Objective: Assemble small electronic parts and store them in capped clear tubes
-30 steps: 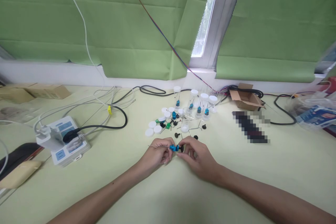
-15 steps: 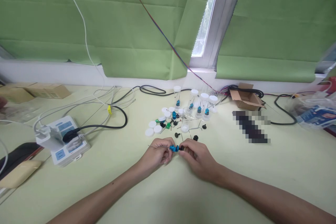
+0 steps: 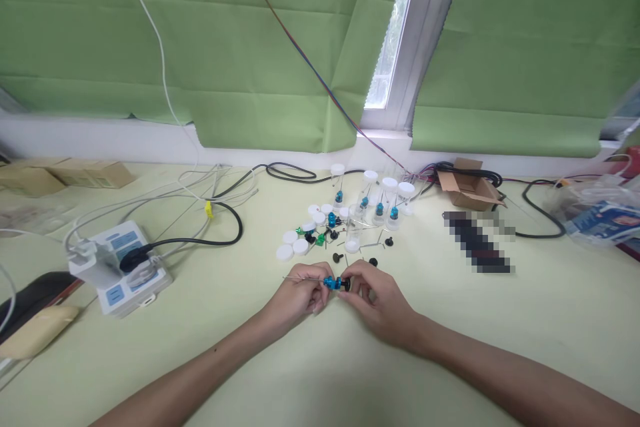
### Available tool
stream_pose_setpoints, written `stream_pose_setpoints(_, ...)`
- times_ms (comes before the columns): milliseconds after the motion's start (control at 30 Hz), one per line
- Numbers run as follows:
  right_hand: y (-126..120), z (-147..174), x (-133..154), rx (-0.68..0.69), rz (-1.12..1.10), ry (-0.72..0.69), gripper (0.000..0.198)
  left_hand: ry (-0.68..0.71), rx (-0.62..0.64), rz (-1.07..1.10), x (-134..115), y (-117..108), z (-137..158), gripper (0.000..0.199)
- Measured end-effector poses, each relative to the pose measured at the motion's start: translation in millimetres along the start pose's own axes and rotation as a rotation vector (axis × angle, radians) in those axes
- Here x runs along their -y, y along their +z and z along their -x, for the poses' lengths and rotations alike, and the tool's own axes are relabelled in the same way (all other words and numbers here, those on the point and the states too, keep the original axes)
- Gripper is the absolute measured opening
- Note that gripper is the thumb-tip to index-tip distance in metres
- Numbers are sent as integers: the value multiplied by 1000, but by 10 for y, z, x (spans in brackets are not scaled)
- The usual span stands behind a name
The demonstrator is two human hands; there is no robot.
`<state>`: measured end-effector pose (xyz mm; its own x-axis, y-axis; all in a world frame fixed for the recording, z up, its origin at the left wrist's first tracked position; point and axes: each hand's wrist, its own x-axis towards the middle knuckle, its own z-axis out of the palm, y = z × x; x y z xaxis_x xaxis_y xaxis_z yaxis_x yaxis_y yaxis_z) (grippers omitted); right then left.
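A small blue metal fitting [image 3: 331, 283] with a thin metal rod [image 3: 303, 278] running out to the left is held in my left hand [image 3: 300, 290], its fingers closed round the left end. On the fitting's right end sits a black thumb screw [image 3: 347, 284] with a round head. My right hand [image 3: 377, 297] has thumb and fingertips at the edge of that head, in a pinch. Just beyond the hands lie a loose black thumb screw [image 3: 338, 257] and another black knob [image 3: 373, 262]. Clear tubes [image 3: 379, 207] with white caps, several holding blue fittings, stand farther back.
White caps [image 3: 285, 252], green parts [image 3: 321, 239] and hex keys [image 3: 383, 245] lie ahead of the hands. A power strip [image 3: 133, 280] with cables is at left. An open cardboard box [image 3: 467, 190], a blurred-out dark object [image 3: 477, 243] and a plastic bag [image 3: 600, 213] are at right.
My right fingers have shifted and spread slightly round the black thumb screw, so its round head shows more. My left hand and the blue fitting have hardly moved.
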<state>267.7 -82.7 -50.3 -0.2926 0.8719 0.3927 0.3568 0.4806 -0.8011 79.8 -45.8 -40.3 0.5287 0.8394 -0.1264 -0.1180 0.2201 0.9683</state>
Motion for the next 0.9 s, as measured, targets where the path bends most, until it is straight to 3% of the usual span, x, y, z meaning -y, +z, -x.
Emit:
stream_pose_setpoints(267,-1,12,-12,33,46,-18,2,13,0,-2,2,-3,4,18)
stream_pose_setpoints(600,-5,-14,13,72,95,-3,22,30,21,-31,37,-42,-2,17)
stream_pose_setpoints(767,1,-11,19,56,44,36,6,19,20,-5,24,-24,-5,17)
stream_pose_setpoints(900,-3,6,7,37,3,48,14,21,21,3,14,-9,-2,17)
